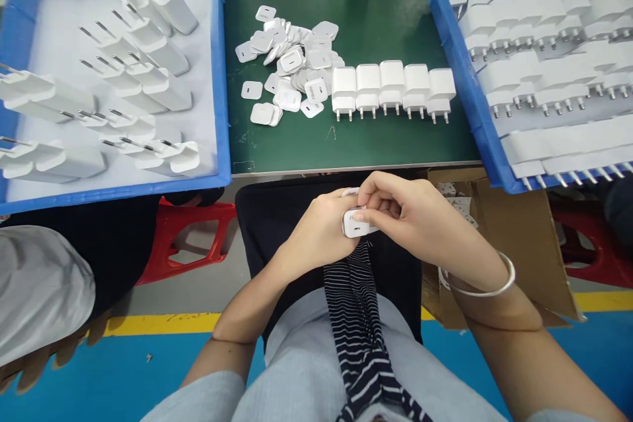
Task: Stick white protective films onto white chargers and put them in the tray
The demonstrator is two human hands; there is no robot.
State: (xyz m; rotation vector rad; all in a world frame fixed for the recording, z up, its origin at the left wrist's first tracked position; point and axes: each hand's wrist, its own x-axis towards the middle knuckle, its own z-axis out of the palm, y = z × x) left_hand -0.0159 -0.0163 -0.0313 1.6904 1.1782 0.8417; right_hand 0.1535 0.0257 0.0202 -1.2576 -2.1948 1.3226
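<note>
The left hand [316, 227] and right hand [393, 208] met in front of the green table [297, 153], clamped together on a small white rounded-square plastic piece with a dark slot [355, 229], whose rear the fingers mostly hid. Good handling here probably called for a steady left grip, square edges and even right-thumb pressure, with the glossy face kept unscratched.

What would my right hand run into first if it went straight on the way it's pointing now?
Your right hand would first meet the white charger at its fingertips, then probably your left hand just beyond. Depth is hard to judge from this view.
</note>
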